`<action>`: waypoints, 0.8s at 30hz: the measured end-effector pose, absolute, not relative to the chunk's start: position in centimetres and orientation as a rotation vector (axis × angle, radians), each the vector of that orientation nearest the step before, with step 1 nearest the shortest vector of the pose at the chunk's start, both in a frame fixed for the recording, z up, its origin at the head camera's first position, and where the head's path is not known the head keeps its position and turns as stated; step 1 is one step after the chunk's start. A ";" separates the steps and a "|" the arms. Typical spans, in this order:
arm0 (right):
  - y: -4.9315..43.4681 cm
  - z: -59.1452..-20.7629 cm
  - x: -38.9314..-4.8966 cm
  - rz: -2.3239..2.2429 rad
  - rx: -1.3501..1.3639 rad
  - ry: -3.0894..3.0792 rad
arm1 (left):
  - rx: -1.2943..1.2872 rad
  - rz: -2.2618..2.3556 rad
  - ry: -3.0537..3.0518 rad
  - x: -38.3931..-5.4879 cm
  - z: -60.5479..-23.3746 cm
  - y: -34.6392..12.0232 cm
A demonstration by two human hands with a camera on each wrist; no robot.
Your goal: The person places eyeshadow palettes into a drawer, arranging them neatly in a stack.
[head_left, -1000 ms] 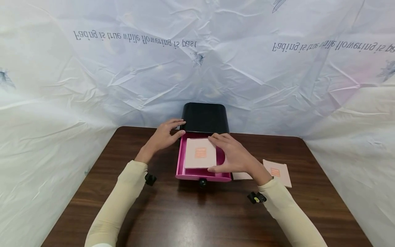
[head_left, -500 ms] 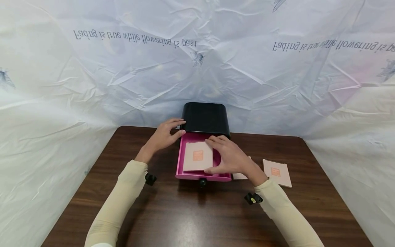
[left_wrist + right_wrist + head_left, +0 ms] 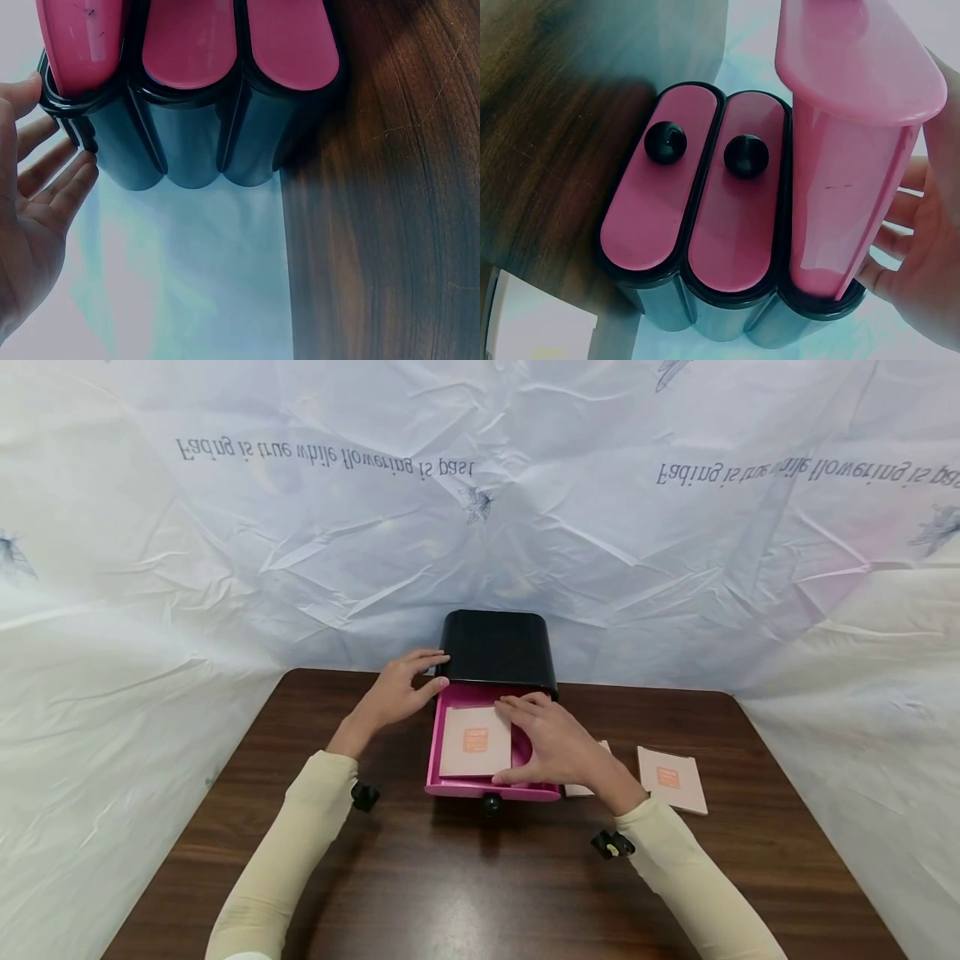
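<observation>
A flat square CD case [image 3: 474, 739], pale with an orange label, lies within the pink top drawer [image 3: 457, 791] of a black cabinet [image 3: 495, 647]. My right hand [image 3: 551, 742] holds the case by its right part, fingers at the far edge and thumb at the near corner. In the right wrist view, drawer walls hide the case, with my hand beside them. Relaxed fingers of my left hand [image 3: 397, 693] rest against the cabinet's upper left side. The left wrist view shows those fingertips [image 3: 88, 157] on the black shell, with nothing held.
Two more CD cases lie on the brown table [image 3: 465, 885] to the right: one case [image 3: 670, 778] in plain view, another partly behind my right wrist. Two closed drawers with black knobs [image 3: 665, 142] sit below the pulled-out one. A patterned white sheet hangs behind.
The case has moved left and toward the drawer's front with my right hand, settling lower in the drawer. My left hand stays in place.
</observation>
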State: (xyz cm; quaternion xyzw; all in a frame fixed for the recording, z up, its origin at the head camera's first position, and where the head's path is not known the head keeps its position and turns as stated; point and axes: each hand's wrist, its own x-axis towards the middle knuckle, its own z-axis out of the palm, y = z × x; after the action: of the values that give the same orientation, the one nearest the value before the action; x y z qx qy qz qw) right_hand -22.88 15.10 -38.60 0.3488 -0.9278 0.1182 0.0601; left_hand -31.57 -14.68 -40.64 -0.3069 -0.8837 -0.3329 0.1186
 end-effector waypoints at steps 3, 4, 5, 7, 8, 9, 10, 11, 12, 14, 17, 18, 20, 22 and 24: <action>15.0 -38.5 -22.7 0.316 1.058 -2.807 | -0.890 -0.973 -2.588 -31.5 -40.6 -14.7; 14.9 -38.5 -22.7 0.304 1.056 -2.810 | -0.890 -0.974 -2.588 -31.5 -40.6 -14.7; 14.9 -38.5 -22.7 0.292 1.053 -2.814 | -0.890 -0.976 -2.588 -31.5 -40.6 -14.8; 14.8 -38.5 -22.6 0.281 1.047 -2.823 | -0.895 -0.982 -2.586 -31.5 -40.6 -14.8; 14.7 -38.5 -22.6 0.281 1.041 -2.830 | -0.899 -0.983 -2.586 -31.6 -40.6 -14.8; 14.7 -38.5 -22.6 0.285 1.038 -2.833 | -0.904 -0.987 -2.583 -31.6 -40.7 -14.8; 14.7 -38.4 -22.6 0.294 1.036 -2.831 | -0.908 -0.991 -2.581 -31.6 -40.7 -14.8; 14.7 -38.3 -22.6 0.304 1.035 -2.826 | -0.915 -0.991 -2.578 -31.7 -40.7 -14.8; 14.8 -38.3 -22.6 0.319 1.034 -2.819 | -0.920 -0.996 -2.575 -31.7 -40.7 -14.8; 15.0 -38.0 -22.6 0.364 1.038 -2.798 | -0.926 -0.998 -2.571 -31.7 -40.7 -14.8; 15.5 -37.5 -22.6 0.460 1.055 -2.758 | -0.928 -1.001 -2.568 -31.7 -40.7 -14.8; 15.8 -37.3 -22.5 0.499 1.061 -2.745 | -0.927 -1.003 -2.568 -31.7 -40.7 -14.8; 16.3 -37.0 -22.5 0.567 1.070 -2.719 | -0.923 -1.000 -2.571 -31.7 -40.7 -14.8; 17.0 -36.7 -22.5 0.619 1.068 -2.703 | -0.920 -1.000 -2.574 -31.7 -40.6 -14.8; 17.8 -36.5 -22.4 0.660 1.063 -2.686 | -0.914 -1.000 -2.576 -31.8 -40.7 -14.8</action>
State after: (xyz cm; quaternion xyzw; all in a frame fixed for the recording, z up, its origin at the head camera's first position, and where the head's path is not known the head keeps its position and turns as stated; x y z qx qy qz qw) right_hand -22.39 17.82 -36.54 0.3572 -0.9029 0.2220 0.0892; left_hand -31.75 -14.81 -40.68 -0.3118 -0.8792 -0.3412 0.1155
